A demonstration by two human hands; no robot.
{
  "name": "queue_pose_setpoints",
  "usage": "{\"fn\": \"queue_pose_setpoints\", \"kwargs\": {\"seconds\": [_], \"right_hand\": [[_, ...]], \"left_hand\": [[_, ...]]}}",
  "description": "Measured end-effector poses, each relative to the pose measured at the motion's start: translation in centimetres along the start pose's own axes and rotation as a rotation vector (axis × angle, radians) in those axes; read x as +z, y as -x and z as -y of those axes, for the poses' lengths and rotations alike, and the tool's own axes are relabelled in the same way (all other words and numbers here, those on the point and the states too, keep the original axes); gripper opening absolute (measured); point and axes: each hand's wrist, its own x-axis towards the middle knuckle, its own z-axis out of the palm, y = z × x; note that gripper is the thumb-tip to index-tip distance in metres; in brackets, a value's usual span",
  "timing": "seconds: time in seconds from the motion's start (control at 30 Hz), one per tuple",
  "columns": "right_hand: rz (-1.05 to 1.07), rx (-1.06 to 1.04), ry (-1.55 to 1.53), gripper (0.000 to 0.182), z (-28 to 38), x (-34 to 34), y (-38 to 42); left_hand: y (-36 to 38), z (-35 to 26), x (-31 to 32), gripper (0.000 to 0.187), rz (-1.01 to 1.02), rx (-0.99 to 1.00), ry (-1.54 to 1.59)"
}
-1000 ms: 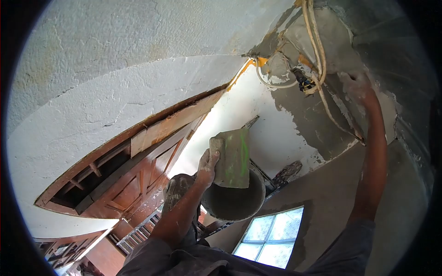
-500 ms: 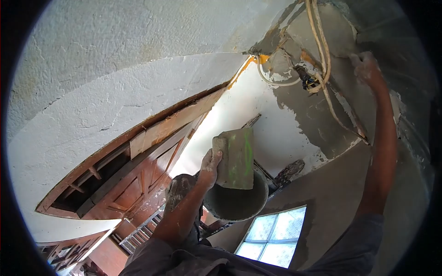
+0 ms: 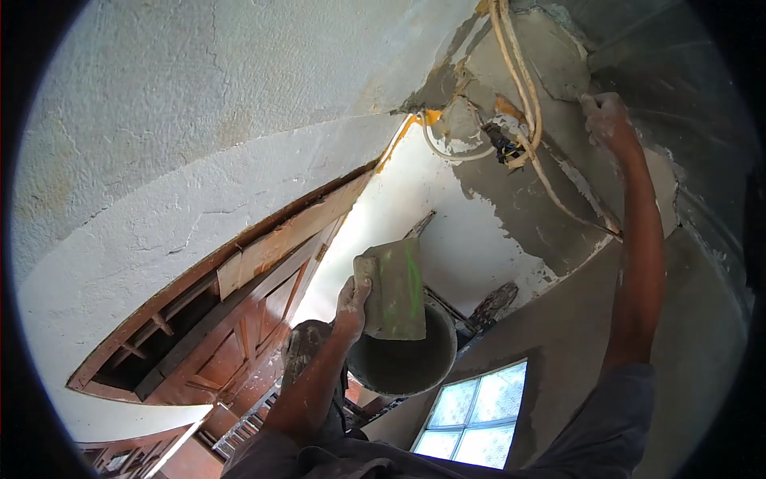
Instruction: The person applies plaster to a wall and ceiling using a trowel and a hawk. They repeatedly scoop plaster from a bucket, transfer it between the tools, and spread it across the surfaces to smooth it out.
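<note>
My left hand [image 3: 353, 303] is closed round the block handle of a grey, plaster-smeared plastering float [image 3: 403, 291] with a green streak down its face. The float is held above a round bucket [image 3: 440, 351], hiding part of its mouth. Raised at the upper right, my right hand [image 3: 610, 121] is closed, its fingers curled against the grey plastered wall [image 3: 558, 64]. Whatever it grips, if anything, cannot be made out. Left of this hand, pale cables [image 3: 523, 76] hang down to a dark bundle of wires [image 3: 504, 148].
A worn wooden beam end [image 3: 496, 305] juts out behind the bucket. Below it is a bright paned window [image 3: 472, 415]. On the left, a rough white wall [image 3: 159, 160] curves over brown wooden panelling [image 3: 231, 335] with an open dark gap.
The view has shifted, so the float, bucket and cables sit a little further left and lower. My right hand stays against the wall, slightly lower; the left still holds the float.
</note>
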Motion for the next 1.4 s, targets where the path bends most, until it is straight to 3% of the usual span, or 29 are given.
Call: {"fn": "queue_pose_setpoints", "kwargs": {"seconds": [0.17,0.27,0.37,0.47,0.57,0.63,0.7,0.77,0.83,0.93,1.0,1.07,1.13,1.17,1.23,1.33,1.4], "right_hand": [[-0.045,-0.083,0.081,0.046,-0.2,2.3,1.2],[-0.107,-0.378,0.198,0.049,-3.6,4.8,-0.7],[0.035,-0.262,0.213,0.048,-1.3,3.7,-0.2],[0.125,0.001,0.028,0.044,0.1,2.1,-0.3],[0.065,0.094,-0.091,0.040,-0.2,1.1,-1.1],[-0.244,-0.389,0.064,0.042,-5.2,3.7,-2.7],[-0.258,-0.390,-0.035,0.042,-6.1,4.2,-2.5],[0.025,0.108,-0.399,0.041,-2.2,5.1,0.5],[0.047,0.196,-0.342,0.041,0.4,6.5,1.6],[0.090,0.055,-0.061,0.039,0.1,7.5,-0.1],[-0.096,-0.218,0.087,0.036,-2.3,8.7,-0.9],[-0.140,-0.184,0.012,0.034,-4.3,8.8,-0.5],[-0.054,0.149,-0.277,0.031,-0.6,4.7,2.4],[-0.050,0.192,-0.341,0.036,-1.8,5.0,2.8],[-0.040,0.263,-0.465,0.047,-5.0,6.0,3.2],[-0.122,0.249,-0.301,0.044,-7.1,6.0,6.4],[-0.106,0.270,-0.434,0.042,-5.7,5.6,9.0]], "left_hand": [[0.0,-0.5,0.1,0.039,-0.021,0.032,0.017],[-0.1,0.0,-0.3,0.039,-0.021,0.030,0.005],[-0.1,0.2,-0.2,0.040,-0.030,0.036,-0.005],[0.0,0.4,-0.2,0.041,-0.033,0.046,-0.019],[0.2,0.4,0.0,0.042,-0.039,0.034,-0.007],[0.2,0.2,-0.1,0.042,-0.043,0.010,-0.033],[-0.1,0.3,-0.3,0.042,-0.032,0.018,-0.008],[-0.3,0.6,-0.7,0.042,-0.039,0.022,-0.005],[-0.5,1.1,-0.9,0.042,-0.053,0.020,-0.023],[-0.5,1.5,-0.8,0.042,-0.016,0.019,0.001],[-0.3,1.5,-0.6,0.041,-0.032,0.004,-0.007],[0.2,1.4,-0.5,0.041,-0.032,-0.005,-0.007],[0.3,1.3,0.0,0.041,-0.011,0.003,0.011],[0.5,1.3,0.0,0.041,-0.005,-0.010,0.013],[0.7,1.3,-0.1,0.041,0.001,-0.030,0.028],[0.9,1.2,-0.6,0.041,-0.038,0.009,-0.014],[1.2,0.7,-0.7,0.041,-0.046,0.011,0.015]]}}
